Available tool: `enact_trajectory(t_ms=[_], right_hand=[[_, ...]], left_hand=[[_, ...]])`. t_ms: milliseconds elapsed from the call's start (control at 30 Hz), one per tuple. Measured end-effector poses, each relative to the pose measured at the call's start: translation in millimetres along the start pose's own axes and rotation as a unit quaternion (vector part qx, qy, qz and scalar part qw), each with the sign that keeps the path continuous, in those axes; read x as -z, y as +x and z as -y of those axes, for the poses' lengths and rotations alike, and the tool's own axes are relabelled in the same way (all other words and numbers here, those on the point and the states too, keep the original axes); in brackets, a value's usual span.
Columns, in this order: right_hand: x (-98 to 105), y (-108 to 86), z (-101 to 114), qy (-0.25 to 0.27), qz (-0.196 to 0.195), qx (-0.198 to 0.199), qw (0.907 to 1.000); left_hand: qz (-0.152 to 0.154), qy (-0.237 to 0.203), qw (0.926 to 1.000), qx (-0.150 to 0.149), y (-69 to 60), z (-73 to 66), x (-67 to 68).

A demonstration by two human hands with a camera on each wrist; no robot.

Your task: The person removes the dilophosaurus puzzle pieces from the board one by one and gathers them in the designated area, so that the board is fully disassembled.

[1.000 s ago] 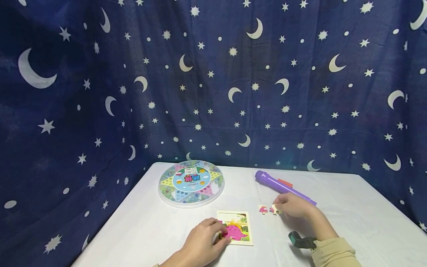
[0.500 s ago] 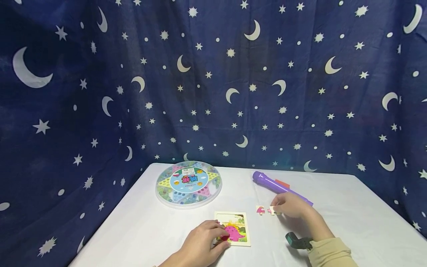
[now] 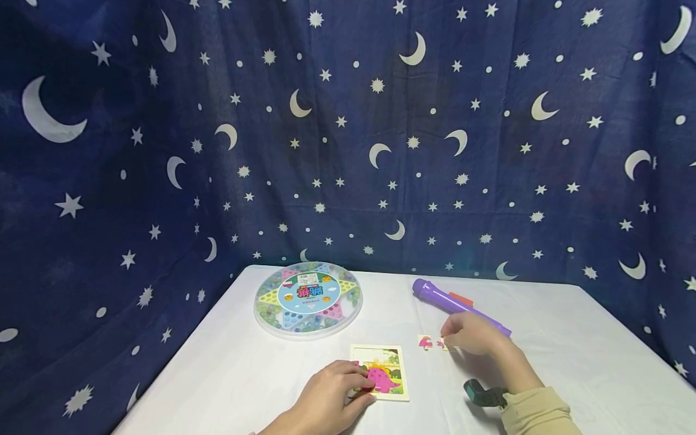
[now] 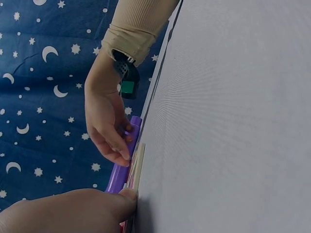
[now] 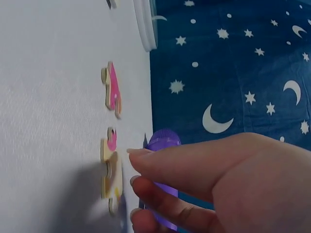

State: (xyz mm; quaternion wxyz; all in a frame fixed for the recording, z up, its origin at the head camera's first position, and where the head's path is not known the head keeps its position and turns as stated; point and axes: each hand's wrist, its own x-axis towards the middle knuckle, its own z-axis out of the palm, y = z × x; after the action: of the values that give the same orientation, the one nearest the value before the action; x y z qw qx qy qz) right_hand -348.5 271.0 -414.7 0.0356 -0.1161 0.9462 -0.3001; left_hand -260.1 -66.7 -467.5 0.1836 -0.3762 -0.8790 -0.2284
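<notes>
A round, clear-lidded Chinese checkers set (image 3: 308,299) lies at the left of the white-covered table (image 3: 217,374), its label printed with a star board and colourful characters, marbles showing round the rim; nearer the person, the left hand (image 3: 333,396) holds the near left part of a cream-rimmed jigsaw tray (image 3: 405,374), fingers bent over the picture and thumb at the near edge; the tray lies flat near the middle of the table and shows a pink dinosaur (image 3: 382,380) with a yellow crest, while its upper left part is pale.

Just right of the tray lie two loose pieces — a left jigsaw piece (image 3: 425,342) with a large pink patch, and, a small gap away, a right jigsaw piece (image 5: 112,170), mostly cream with a pink tab; the right hand (image 3: 473,333) hovers close by this second piece, thumb and forefinger a narrow gap apart with nothing between them, the other fingers loosely bent.

Behind that hand a purple toy microphone (image 3: 435,294) lies slantwise, its head to the far left; a red-orange object (image 3: 461,298) shows just behind it; farthest right come a dark wristband (image 3: 483,396) and a rolled tan sleeve (image 3: 538,411).
</notes>
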Motion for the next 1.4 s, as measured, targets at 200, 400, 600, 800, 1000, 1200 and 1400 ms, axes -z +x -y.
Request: enact_trajectory(t_ms=[200,400,600,800,1000,1200,1400], right_hand=[[-3,0.8,11,0.009,-0.007,0.043,0.999],[-7,2.6,19,0.017,-0.018,0.046,0.9986],[-16,5.0,30,-0.003,-0.027,0.069,0.9973],[-27,8.0,39,-0.017,-0.021,0.099,0.9947],[-33,7.9,46,-0.014,-0.017,0.146,0.9891],[-39,8.6,52,-0.019,-0.012,0.137,0.9904],[-44,8.5,56,-0.022,-0.006,0.138,0.9901]], left_hand=[[0.003,-0.003,1.0,0.003,0.5,0.3,0.2],[0.007,-0.005,0.9999,0.008,0.4,0.7,-0.4],[-0.006,0.0,0.9999,-0.012,0.5,1.0,-1.2],[-0.015,0.007,0.9995,-0.027,1.0,1.2,-1.1],[-0.014,0.007,0.9996,-0.024,0.4,1.2,-0.9],[-0.009,0.006,0.9998,-0.017,0.1,1.1,-0.6],[-0.013,0.013,0.9996,-0.023,-0.1,1.8,-0.5]])
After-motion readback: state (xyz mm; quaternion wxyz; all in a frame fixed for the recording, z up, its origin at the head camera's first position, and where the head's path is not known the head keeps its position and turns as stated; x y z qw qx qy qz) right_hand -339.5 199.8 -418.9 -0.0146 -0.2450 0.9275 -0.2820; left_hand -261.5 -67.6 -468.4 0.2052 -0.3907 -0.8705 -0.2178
